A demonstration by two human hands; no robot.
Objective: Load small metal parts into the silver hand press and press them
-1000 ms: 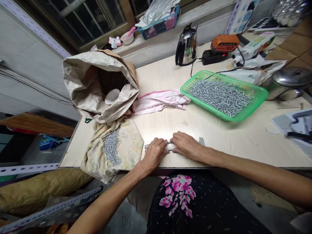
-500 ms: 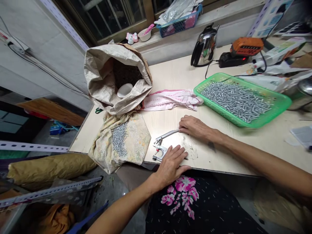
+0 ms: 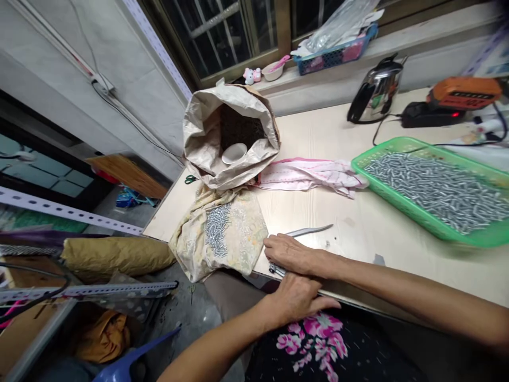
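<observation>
A silver hand tool with a long lever handle (image 3: 312, 230) lies at the table's front edge. In the earlier frame its spring and clamp-like head showed; now my hands hide most of it. My right hand (image 3: 288, 252) is closed over the tool's head, fingers curled down, and what they pinch is hidden. Just below it, my left hand (image 3: 294, 297) rests over the tool's lower arm at the edge, thumb stretched out. To the left, a patterned cloth (image 3: 248, 228) bears a heap of small silver metal pins (image 3: 217, 231).
A green basket (image 3: 382, 183) full of similar metal pieces stands at right. Behind are an open sack (image 3: 199, 116) with a white bowl (image 3: 234, 153), a pink-white cloth (image 3: 306, 175), a kettle (image 3: 377, 90) and an orange battery (image 3: 465, 93) on a charger.
My right hand has left the lever's end and moved left onto the tool's head. My left hand's fingers have drawn in. The view has shifted left.
</observation>
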